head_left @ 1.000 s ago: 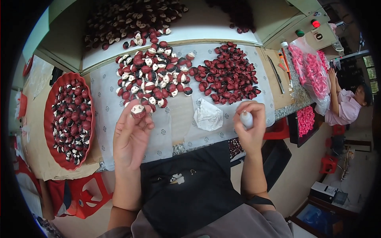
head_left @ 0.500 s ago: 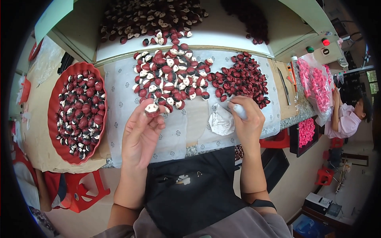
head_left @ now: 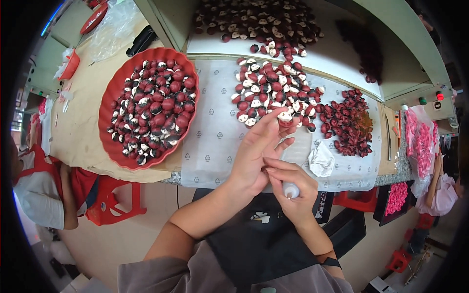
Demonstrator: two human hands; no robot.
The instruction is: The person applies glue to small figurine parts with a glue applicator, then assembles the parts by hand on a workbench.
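Between the thumb and finger of my left hand [head_left: 251, 158] is a small round figurine head [head_left: 285, 117], dark red with a white face turned up. My right hand [head_left: 302, 198] wraps round a small white squeeze bottle [head_left: 291, 189], its tip pointing down toward me. The right fingertips touch the left palm near the wrist. Beyond the hands lies a pile of like red, black and white heads [head_left: 264, 90] on printed white paper. Right of it is a heap of dark red petal-like pieces [head_left: 344, 119]. A crumpled white cloth [head_left: 321, 159] lies nearer me.
A red scalloped basin [head_left: 105, 124] full of heads stands at left. Behind the paper is an open booth [head_left: 312, 53] holding more heads. At right are a pen-like tool [head_left: 388, 139] and a bag of pink pieces [head_left: 419, 141]. Other people sit at both sides.
My right hand has moved left with the bottle, from beside the cloth to my left hand. The left hand keeps hold of the figurine head. The view has turned toward the left.
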